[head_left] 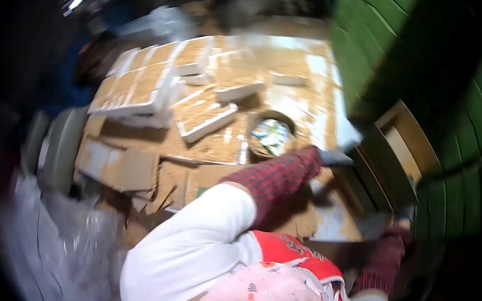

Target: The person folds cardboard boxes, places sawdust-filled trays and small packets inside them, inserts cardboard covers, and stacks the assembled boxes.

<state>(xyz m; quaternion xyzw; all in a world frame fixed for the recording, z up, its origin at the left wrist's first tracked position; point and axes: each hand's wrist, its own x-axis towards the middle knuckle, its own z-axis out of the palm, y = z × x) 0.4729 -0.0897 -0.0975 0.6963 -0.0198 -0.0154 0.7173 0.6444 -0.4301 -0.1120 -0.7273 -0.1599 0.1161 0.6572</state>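
A brown cardboard box (362, 187), tilted with its top open, is at the right edge of the table beside the green wall. My left hand (338, 158), in a greyish covering below a red checked sleeve, is at the box's left side. At the near right corner of the same box is my right hand (404, 215). Both hands appear to grip the box, though blur hides the separate fingers. Left of my left hand stands a round container (255, 146) holding small colourful and white packets (274, 135).
White trays (211, 126) topped with tan material cover much of the table, with several grouped at the left (135, 84). Flattened cardboard (139, 170) lies along the near edge. Clear plastic sheeting (67, 238) is at lower left. Green panelling (371, 41) bounds the right side.
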